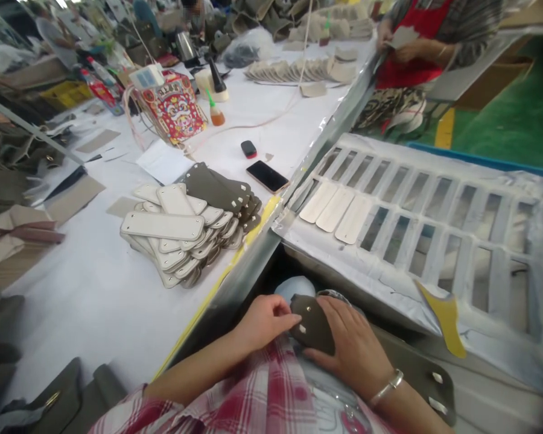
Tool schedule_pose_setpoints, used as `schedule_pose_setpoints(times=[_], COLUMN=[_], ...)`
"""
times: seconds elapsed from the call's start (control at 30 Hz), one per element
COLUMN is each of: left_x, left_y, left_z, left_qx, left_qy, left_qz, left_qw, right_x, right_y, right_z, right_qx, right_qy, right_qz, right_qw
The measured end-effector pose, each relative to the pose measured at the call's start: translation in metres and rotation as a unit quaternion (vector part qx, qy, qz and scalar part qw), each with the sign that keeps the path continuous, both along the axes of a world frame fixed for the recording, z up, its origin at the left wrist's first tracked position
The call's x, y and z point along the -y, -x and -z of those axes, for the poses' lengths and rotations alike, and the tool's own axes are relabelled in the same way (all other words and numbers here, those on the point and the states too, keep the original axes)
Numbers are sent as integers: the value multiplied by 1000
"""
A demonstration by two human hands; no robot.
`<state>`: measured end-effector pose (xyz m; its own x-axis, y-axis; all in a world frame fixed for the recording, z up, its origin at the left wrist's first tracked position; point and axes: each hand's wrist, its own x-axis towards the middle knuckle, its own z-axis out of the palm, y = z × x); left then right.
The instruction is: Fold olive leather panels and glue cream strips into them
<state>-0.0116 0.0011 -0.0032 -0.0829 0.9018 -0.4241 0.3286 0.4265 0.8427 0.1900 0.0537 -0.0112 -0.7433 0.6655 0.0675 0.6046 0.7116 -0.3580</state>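
A dark olive leather strip [315, 328] lies across my lap, with a small metal stud and white tabs near its end. My right hand [355, 346] holds it from above, thumb on the near side and fingers over the far edge. At the strip's left end, my left hand [269, 319] has thumb and forefinger closed on the edge beside a white tab. The strip's far end, with two more white tabs, shows beyond my right wrist. To the left, a pile of cream leather strips [163, 225] with metal studs lies on the table beside dark olive strips [215, 187].
On the white table [95, 313] are a phone [268, 175], a small black-and-red object [248, 149], a red decorated box [176, 111] and a glue bottle [216, 114]. A slotted white rack [389, 241] at right carries cream strips and a yellow piece [450, 322]. A co-worker [416, 51] stands beyond.
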Motion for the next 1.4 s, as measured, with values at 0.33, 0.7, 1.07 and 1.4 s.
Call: schedule_pose_setpoints(times=[0.33,0.7,1.07,1.4], left_x=[-7,-11,-17,-19], left_y=[3,5,10,6], left_z=[8,3,13,13], left_qx=[13,-38,-27,45], left_qy=[10,-7,-24,-45], left_qz=[6,38,51,52], left_qw=[1000,999,998,997], right_x=[-2,-3,0,0], right_y=[2,8,7,6], right_z=[2,3,3,2], right_qx=[31,30,35,13], right_qy=[15,9,23,6], right_qz=[-2,0,9,15], right_qw=[999,1000,999,1000])
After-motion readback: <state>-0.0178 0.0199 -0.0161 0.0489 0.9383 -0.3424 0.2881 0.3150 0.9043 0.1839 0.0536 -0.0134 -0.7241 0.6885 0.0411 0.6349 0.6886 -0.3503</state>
